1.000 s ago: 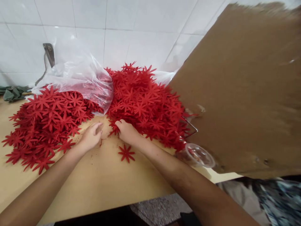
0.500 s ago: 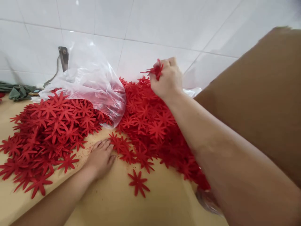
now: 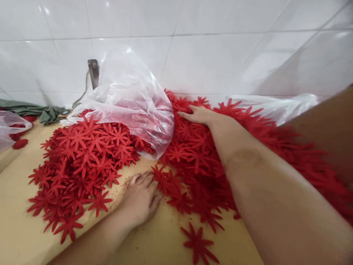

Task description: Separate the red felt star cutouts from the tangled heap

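Two heaps of red star-shaped flower cutouts lie on a tan tabletop [image 3: 16, 224]: a left heap [image 3: 82, 162] and a larger right heap [image 3: 209, 162]. My left hand [image 3: 142, 198] rests flat, palm down, on the table between them, its fingertips touching the edge of the right heap. My right hand [image 3: 197, 115] reaches far back and lies flat, fingers extended, on top of the right heap beside a clear plastic bag [image 3: 132, 99]. A single cutout [image 3: 197, 243] lies apart at the front.
A white tiled wall [image 3: 209, 48] stands right behind the heaps. A metal bracket [image 3: 94, 71] and a grey-green cloth [image 3: 44, 112] are at back left. Another clear bag with red pieces [image 3: 11, 129] sits at far left. A brown cardboard sheet [image 3: 333, 125] stands at right.
My right hand dropped from a raised fist holding cutouts to lie flat on the back of the right heap. The view has shifted; my left hand stays on the table.
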A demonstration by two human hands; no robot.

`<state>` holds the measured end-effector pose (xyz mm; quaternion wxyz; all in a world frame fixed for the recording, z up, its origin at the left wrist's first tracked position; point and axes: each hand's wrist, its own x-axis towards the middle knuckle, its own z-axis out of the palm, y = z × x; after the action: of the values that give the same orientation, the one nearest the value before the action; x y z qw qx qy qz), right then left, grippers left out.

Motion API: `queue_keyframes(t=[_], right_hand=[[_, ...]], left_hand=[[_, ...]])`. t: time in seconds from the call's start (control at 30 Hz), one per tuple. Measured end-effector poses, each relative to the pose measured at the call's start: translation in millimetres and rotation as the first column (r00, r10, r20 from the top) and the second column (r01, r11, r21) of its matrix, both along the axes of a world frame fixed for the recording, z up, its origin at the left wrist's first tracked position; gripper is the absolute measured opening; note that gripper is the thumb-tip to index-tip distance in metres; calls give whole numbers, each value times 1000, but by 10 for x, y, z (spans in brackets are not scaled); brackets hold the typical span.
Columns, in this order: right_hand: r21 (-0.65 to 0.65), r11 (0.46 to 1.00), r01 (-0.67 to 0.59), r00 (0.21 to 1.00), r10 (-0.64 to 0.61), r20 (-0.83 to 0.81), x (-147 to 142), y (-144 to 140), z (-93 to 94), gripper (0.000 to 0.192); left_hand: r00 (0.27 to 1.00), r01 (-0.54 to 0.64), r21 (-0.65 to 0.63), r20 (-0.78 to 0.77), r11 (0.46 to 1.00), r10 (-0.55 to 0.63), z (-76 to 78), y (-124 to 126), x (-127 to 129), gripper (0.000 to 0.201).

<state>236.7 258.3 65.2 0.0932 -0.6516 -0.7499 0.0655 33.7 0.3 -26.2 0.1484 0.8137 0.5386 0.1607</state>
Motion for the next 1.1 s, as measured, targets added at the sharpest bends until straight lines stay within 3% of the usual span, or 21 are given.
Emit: queue_keyframes(t=[0.1, 0.17, 0.23, 0.3, 0.37, 0.47, 0.53, 0.6, 0.7, 0.8, 0.87, 1.0, 1.1], right_hand=[[18, 1000, 15, 1000, -15, 4, 12, -194, 341, 94], [123, 992, -1, 999, -5, 54, -6, -415, 614, 95], [256, 967, 12, 996, -34, 81, -45, -730, 816, 87], [339, 940, -36, 995, 2, 100, -99, -1159, 867, 69], [333, 932, -145, 985, 103, 140, -152, -1691, 735, 60], [250, 900, -356, 933, 325, 156, -174, -2525, 265, 62], [119, 921, -371, 923, 351, 155, -123, -2941, -116, 70], [9, 958, -286, 949, 282, 137, -33, -3154, -455, 80], [-12, 994, -107, 990, 108, 87, 82, -3148, -784, 98], [60, 996, -68, 997, 66, 36, 81, -3004, -889, 98], [109, 988, -106, 993, 100, 55, 24, -2933, -879, 81], [72, 970, -231, 966, 219, 140, -87, -2861, -817, 36], [66, 952, -299, 943, 284, 175, -77, -2816, -779, 28]], left_hand=[[998, 32, -19, -50, 999, -33, 3, 27, -17, 43], [995, 47, -22, -86, 999, -49, 8, 44, -18, 47], [993, 37, -11, -111, 999, -38, 13, 58, -10, 51], [993, -9, 1, -122, 1000, 9, 18, 67, 1, 59], [991, -51, -1, -123, 999, 50, 24, 71, 7, 69], [992, -29, 12, -120, 1000, 30, 39, 66, 14, 76], [994, -20, 24, -106, 1000, 22, 52, 51, 39, 71], [997, -51, 19, -52, 999, 52, 61, 18, 97, 64], [996, -61, -25, 59, 998, 62, 68, -72, 255, 57], [993, 73, -67, 93, 995, -66, 75, -185, 452, 53], [986, 144, -110, 103, 983, -133, 85, -248, 555, 50], [968, 190, -161, 193, 969, -158, 104, -346, 581, 45], [974, 170, -117, 172, 979, -148, 119, -455, 422, 52]])
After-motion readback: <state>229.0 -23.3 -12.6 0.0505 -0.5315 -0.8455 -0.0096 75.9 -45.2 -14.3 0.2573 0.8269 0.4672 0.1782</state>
